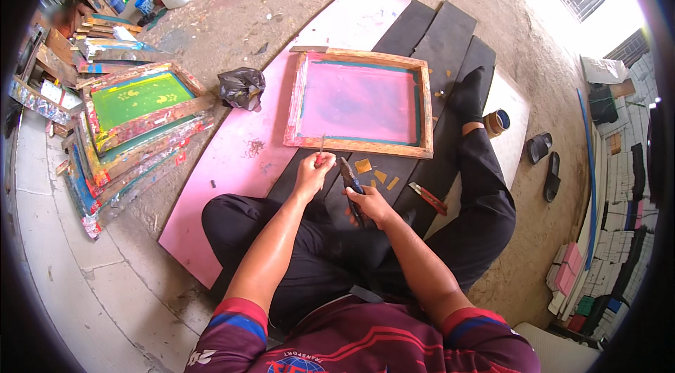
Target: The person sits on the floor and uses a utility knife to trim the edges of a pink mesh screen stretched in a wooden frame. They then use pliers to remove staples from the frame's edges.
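Note:
My left hand is closed round the red handle of a thin metal screwdriver, whose shaft points up toward the near edge of a wooden screen-printing frame. That frame lies flat, with teal edging around its pinkish, see-through mesh. In my right hand is a pair of dark pliers, jaws pointing away from me. Both tools are close together, just short of the frame. Near the pliers lie yellowish-brown scraps and, to the right, a red-handled tool that looks like a cutter.
Beneath everything are a pink board and black planks. A roll of tape stands beside my right foot. Paint-stained frames are stacked at left, near a crumpled black plastic bag. Black sandals lie at right.

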A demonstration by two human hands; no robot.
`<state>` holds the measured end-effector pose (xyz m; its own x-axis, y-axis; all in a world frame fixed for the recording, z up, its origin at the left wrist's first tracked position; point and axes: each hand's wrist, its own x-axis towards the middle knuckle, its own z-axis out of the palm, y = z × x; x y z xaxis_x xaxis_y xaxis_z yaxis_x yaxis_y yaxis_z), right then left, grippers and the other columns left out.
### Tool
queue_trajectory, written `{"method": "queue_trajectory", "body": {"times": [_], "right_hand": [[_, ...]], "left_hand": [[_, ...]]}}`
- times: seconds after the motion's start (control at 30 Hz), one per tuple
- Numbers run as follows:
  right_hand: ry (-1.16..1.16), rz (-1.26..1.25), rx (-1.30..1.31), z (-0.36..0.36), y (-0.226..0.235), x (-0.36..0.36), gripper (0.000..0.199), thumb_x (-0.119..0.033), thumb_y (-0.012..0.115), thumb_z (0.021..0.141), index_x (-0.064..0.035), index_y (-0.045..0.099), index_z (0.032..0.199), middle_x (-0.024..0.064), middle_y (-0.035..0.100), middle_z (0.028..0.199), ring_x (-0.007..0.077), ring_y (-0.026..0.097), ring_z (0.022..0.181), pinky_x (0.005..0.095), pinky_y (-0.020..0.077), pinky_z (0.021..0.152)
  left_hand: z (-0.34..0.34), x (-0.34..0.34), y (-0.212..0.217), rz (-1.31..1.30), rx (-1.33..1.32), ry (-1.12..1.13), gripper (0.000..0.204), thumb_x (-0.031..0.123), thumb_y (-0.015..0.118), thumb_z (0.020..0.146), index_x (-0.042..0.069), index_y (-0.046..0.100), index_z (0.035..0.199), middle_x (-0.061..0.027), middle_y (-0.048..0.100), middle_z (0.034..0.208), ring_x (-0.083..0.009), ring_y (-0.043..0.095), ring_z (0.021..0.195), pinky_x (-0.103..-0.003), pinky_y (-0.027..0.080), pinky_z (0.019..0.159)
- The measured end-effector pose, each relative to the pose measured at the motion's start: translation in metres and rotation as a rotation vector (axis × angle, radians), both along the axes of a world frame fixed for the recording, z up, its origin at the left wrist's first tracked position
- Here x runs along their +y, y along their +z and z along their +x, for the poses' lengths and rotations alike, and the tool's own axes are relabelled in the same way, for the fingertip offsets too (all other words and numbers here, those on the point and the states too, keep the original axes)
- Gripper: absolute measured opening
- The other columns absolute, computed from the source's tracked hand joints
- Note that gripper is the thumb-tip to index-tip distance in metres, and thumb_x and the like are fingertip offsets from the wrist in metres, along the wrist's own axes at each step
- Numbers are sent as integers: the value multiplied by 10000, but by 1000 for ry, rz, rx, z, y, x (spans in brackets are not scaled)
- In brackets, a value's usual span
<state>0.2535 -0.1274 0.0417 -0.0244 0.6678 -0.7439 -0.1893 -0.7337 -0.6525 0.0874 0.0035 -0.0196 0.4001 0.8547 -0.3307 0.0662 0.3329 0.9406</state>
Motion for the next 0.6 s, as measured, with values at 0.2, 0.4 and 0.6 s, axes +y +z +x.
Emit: {"method": "queue_trajectory", "body": {"times": [0.2, 0.4, 0.6], "right_hand": [[52, 7, 5, -10, 5, 5, 460, -408, 614, 1061, 5, 583, 1261, 137, 695, 871, 214, 693, 647, 372, 571, 587], [-50, -8, 24, 1, -3, 1, 393, -366, 595, 1077, -26, 541, 1266, 158, 723, 1063, 252, 733, 938, 420, 599, 701], [-183, 19, -81, 22, -21, -2, 321, -356, 627, 1052, -84, 572, 1213, 70, 673, 1076, 209, 706, 963, 361, 515, 635]], "left_hand": [[-3, 5, -27, 132, 57, 19, 206, 242, 692, 1027, 36, 682, 1023, -45, 703, 842, -42, 473, 444, -235, 368, 374], [-6, 19, -23, 84, 107, 271, 278, 253, 704, 1014, 59, 574, 863, -65, 686, 771, -76, 507, 458, -278, 393, 375], [-51, 65, -18, -140, -18, 749, 244, 233, 672, 1025, 86, 522, 901, -36, 606, 750, -102, 435, 403, -280, 369, 332]]}}
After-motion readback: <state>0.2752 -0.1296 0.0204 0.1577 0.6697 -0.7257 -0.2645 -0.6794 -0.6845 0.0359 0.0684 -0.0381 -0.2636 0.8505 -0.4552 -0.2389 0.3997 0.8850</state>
